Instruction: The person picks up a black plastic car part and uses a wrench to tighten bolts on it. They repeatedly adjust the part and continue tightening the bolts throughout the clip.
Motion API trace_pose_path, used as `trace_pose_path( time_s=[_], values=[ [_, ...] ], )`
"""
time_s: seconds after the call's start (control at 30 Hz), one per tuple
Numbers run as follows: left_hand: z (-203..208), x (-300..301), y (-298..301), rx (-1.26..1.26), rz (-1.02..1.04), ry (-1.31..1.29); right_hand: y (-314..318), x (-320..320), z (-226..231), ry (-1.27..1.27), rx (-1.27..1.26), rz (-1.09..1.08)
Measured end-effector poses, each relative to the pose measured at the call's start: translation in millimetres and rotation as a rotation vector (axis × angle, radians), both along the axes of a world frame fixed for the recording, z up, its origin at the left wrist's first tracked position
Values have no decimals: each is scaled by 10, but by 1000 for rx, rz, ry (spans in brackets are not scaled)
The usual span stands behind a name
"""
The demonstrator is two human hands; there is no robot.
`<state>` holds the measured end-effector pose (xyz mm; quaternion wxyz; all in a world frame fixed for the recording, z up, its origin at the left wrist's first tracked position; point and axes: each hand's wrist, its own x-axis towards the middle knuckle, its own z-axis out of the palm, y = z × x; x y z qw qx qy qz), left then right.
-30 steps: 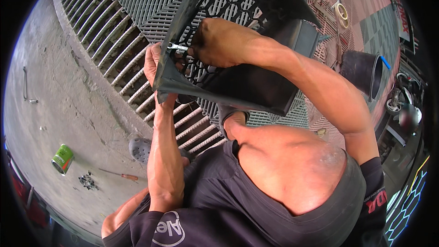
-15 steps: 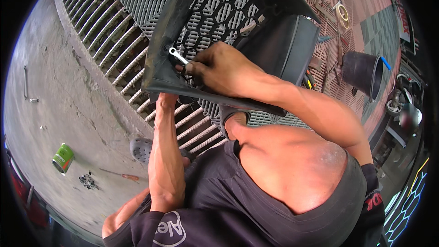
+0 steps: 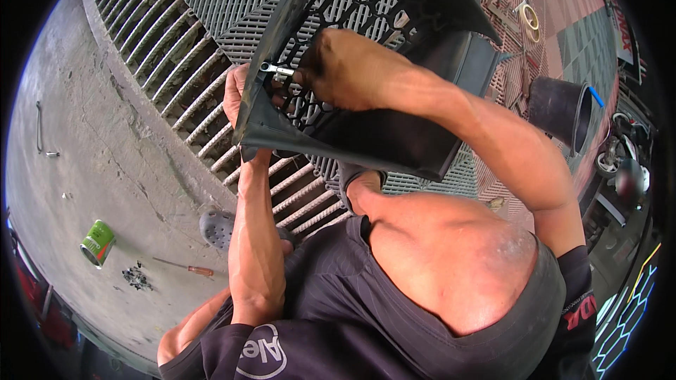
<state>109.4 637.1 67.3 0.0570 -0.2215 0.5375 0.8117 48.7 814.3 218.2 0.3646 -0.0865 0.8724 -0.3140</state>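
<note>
A black plastic panel (image 3: 338,148) with a honeycomb grille (image 3: 359,17) is tilted over my legs. My right hand (image 3: 355,70), inside the panel, has its fingers closed on the handle of a small silver wrench (image 3: 284,70). The wrench's ring end is against the panel's left wall, where a fastener may sit, though it is too small to make out. My left hand (image 3: 234,91) comes up from under the panel and is closed against the outside of that same wall. The panel hides part of its fingers.
Steel bar grating (image 3: 169,91) runs beneath the panel. On the concrete at left lie a long wrench (image 3: 39,127), a green can (image 3: 97,243), a heap of small dark fasteners (image 3: 136,278) and a screwdriver (image 3: 186,267). At right are a black bucket (image 3: 553,109) and a tape roll (image 3: 527,22).
The panel has shifted slightly right and tilted. My right hand has moved up with the wrench, whose handle has swung toward level. My left hand now shows outside the panel's left wall.
</note>
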Motion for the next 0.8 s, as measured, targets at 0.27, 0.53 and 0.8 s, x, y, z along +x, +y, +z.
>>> trace_pose_path(
  time_s=[0.27, 0.53, 0.8],
  values=[
    [-209, 51, -63, 116, -3, -36, -12, -62, 93, -25, -36, 56],
    [-305, 137, -38, -49, 0, 48, -73, 72, -163, -127, -39, -153],
    [-390, 158, -232, -434, -171, 319, -242, 422, -203, -338, -338, -535]
  ],
)
